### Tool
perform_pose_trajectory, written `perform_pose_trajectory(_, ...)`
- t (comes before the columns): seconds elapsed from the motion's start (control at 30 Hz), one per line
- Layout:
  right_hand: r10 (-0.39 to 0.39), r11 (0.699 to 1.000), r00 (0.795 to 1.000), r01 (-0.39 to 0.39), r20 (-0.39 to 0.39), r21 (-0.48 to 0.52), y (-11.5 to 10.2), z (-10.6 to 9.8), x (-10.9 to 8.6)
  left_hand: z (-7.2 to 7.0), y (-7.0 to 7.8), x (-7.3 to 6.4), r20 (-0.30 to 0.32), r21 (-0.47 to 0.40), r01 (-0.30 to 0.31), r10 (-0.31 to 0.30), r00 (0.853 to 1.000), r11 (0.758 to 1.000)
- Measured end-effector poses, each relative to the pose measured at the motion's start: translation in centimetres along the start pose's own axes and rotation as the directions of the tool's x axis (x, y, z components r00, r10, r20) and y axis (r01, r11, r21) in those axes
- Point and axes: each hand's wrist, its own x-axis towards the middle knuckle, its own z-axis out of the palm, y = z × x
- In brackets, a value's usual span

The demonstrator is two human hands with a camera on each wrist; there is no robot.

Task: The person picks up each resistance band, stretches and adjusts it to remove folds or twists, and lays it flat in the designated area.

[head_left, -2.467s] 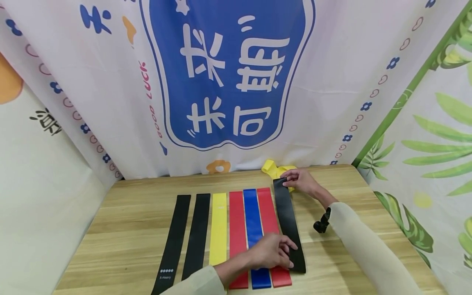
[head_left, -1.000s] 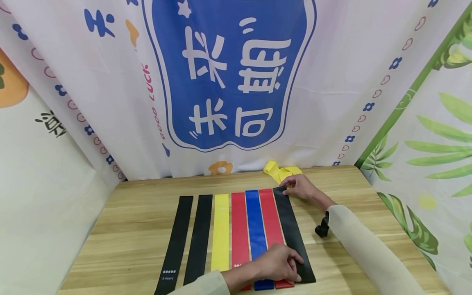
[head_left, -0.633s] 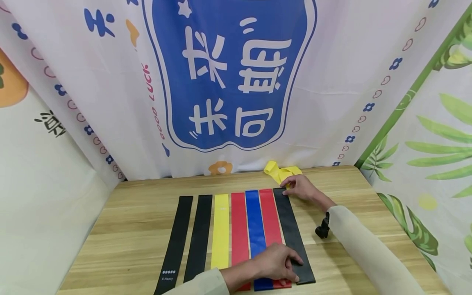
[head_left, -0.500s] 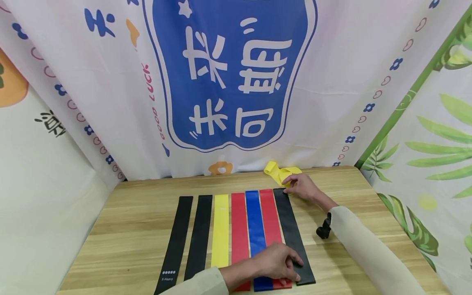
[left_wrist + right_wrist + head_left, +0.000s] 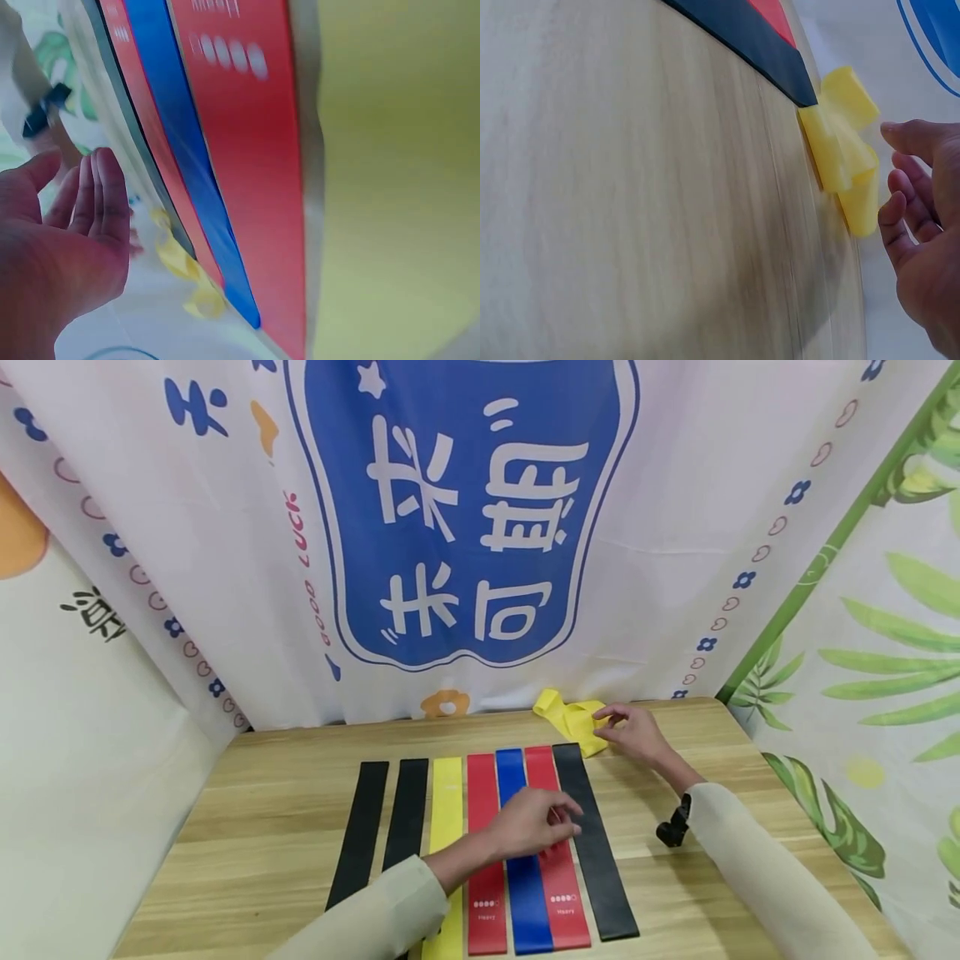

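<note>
Flat resistance bands lie side by side on the table. At the right end is a black band [image 5: 597,860], beside a red band [image 5: 570,922], a blue band [image 5: 527,893] and another red band [image 5: 486,881]. My left hand [image 5: 528,821] hovers over the blue and red bands, holding nothing. In the left wrist view its fingers [image 5: 97,199] are relaxed, apart from the bands. A crumpled yellow band [image 5: 573,722] sits at the table's back edge. My right hand [image 5: 633,733] is beside it, fingers loosely bent, with a gap from the yellow cloth-like loop [image 5: 844,142] in the right wrist view.
Further left lie a flat yellow band [image 5: 447,793] and two black bands, one inner [image 5: 408,802] and one outer [image 5: 366,818]. The wooden table [image 5: 247,827] meets a printed curtain [image 5: 637,610] behind. A black wrist camera [image 5: 673,825] is worn on the right wrist.
Both hands have let go of the rightmost black band, which now lies straight. My left hand has moved up and leftward off its near end; my right hand has shifted right to the crumpled yellow band.
</note>
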Motion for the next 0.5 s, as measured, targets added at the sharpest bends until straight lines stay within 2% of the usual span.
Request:
perform_pose_trajectory(0.1,-0.002,1.0,1.0,0.001,-0.027,-0.004,0.1,-0.5,0.0,-1.3,-1.0,0.8,-0.088,0.071,-0.028,0.034,0.996,0.997)
perform_pose_trajectory(0.17,0.0,1.0,0.999,0.0,-0.039,-0.005,0.3,-0.7,0.0,-2.1,-1.9,1.4,-0.157,0.119,-0.028,0.046,0.987,0.993)
perform_pose_trajectory(0.23,0.0,1.0,0.999,-0.001,-0.04,-0.011,0.5,-0.9,0.0,-2.7,-2.7,1.9,-0.219,0.133,0.002,0.028,0.975,0.991)
perform_pose_trajectory(0.33,0.007,1.0,0.999,-0.008,-0.037,-0.007,0.8,-1.0,0.0,-3.6,-4.0,2.6,-0.297,0.118,0.069,-0.031,0.954,0.991)
perform_pose_trajectory(0.4,0.013,1.0,0.999,-0.013,-0.036,-0.001,1.0,-1.1,0.0,-4.0,-4.7,3.1,-0.338,0.097,0.109,-0.071,0.938,0.989)
perform_pose_trajectory(0.5,0.016,1.0,0.999,-0.015,-0.041,0.017,1.3,-1.1,0.2,-4.5,-5.5,3.9,-0.394,0.089,0.14,-0.095,0.914,0.986)
